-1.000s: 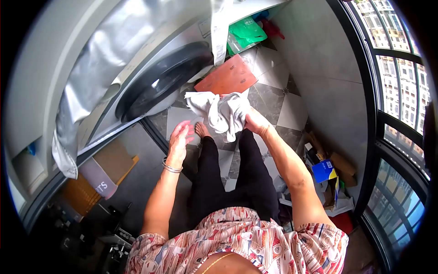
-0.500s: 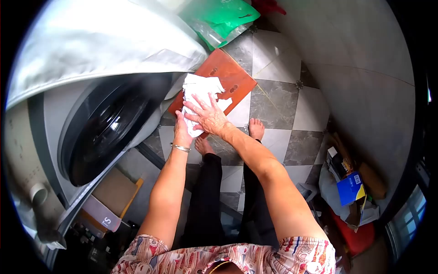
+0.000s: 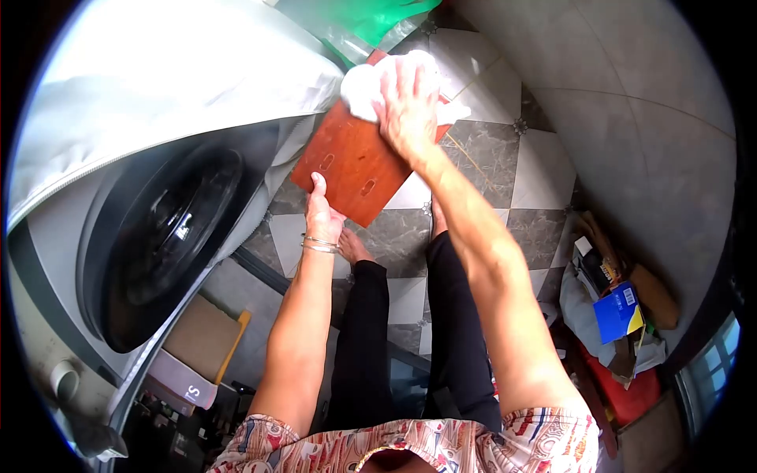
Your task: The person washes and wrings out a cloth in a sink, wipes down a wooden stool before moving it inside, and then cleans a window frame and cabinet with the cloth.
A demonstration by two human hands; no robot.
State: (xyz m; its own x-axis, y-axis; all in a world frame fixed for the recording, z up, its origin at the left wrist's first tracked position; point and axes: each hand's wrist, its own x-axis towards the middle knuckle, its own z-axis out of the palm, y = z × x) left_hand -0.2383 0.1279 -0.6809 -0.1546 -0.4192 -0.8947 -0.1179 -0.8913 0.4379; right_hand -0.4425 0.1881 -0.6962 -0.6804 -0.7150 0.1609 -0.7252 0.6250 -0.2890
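Note:
A reddish-brown wooden board [image 3: 356, 154], with oval marks near its close end, is tilted in front of me above the floor. Its near left edge is in my left hand [image 3: 322, 209], thumb on top and fingers hidden underneath. At the far end, my right hand [image 3: 410, 110] presses a crumpled white cloth [image 3: 361, 93] against the surface, its fingers stretched out over the fabric. Part of the cloth hangs past the board's right edge. Whatever supports the board from below is hidden.
On the left stands a front-loading washing machine [image 3: 169, 229] under a pale cover [image 3: 173, 71]. A green plastic bag [image 3: 386, 17] lies beyond the board. Cardboard and a blue box [image 3: 619, 313] are piled at right by the wall. My bare feet [image 3: 356, 246] are on checkered tiles.
My right hand has pushed the cloth away from me to the board's far end, uncovering the near part. My left hand now grips the near edge, away from the cloth.

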